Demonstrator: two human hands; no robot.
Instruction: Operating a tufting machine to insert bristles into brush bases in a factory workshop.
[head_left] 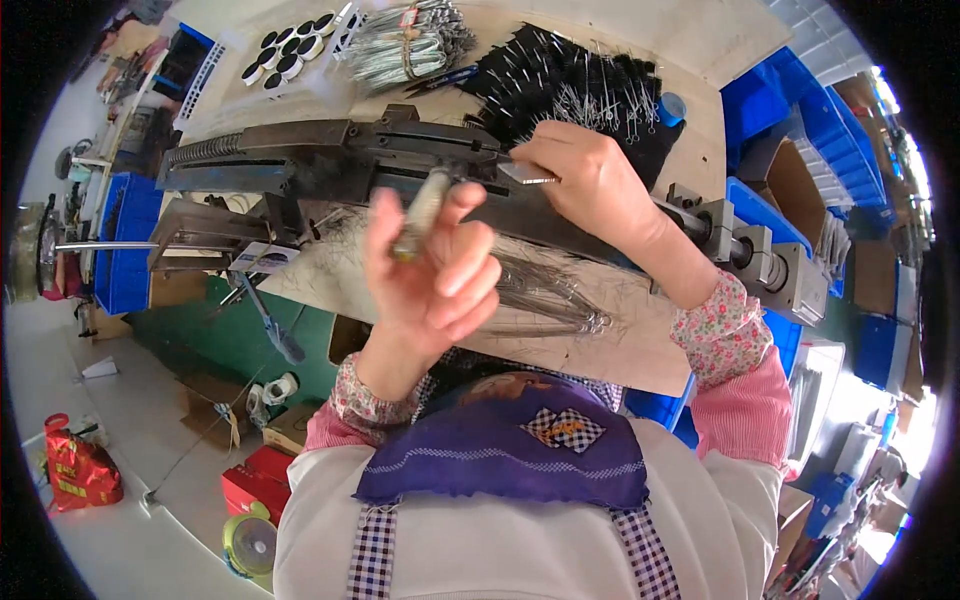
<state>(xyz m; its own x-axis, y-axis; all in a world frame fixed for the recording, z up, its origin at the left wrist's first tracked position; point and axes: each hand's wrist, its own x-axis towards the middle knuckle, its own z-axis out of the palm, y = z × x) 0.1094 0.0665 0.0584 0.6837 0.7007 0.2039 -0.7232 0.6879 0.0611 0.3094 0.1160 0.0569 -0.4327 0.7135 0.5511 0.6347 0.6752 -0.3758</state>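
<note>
Nearest me, my left hand (430, 270) is raised in front of my chest, fingers curled shut around a small bundle of fibres (422, 212) that stands up between thumb and fingertips. The grip is closed fairly tight near the lower end, and the top of the tuft pokes out above my fingers. It looks light and soft, the sort of thing that splays or slips apart if I loosen off, so I judge the safe hold is low and snug around the whole bunch, not on the loose tips.

Just beyond, my right hand (590, 180) reaches over to the long dark metal machine (330, 160) lying across the table (620, 330). Its fingers are pinched on a thin flat metal strip (525, 175) that points left toward the machine's middle. The strip looks stiff and thin, easy to hold at its near end but likely sharp on the edges.

Under my hands a loose sheaf of fine wires (540, 290) lies on the table, springy and prone to tangle.

Farther off sits a heap of black brushes with wire stems (570, 85), a tied bunch of silvery wires (405, 45) beside it, and a tray of round black discs (295, 50). Blue crates (800, 110) stand off to the right.
</note>
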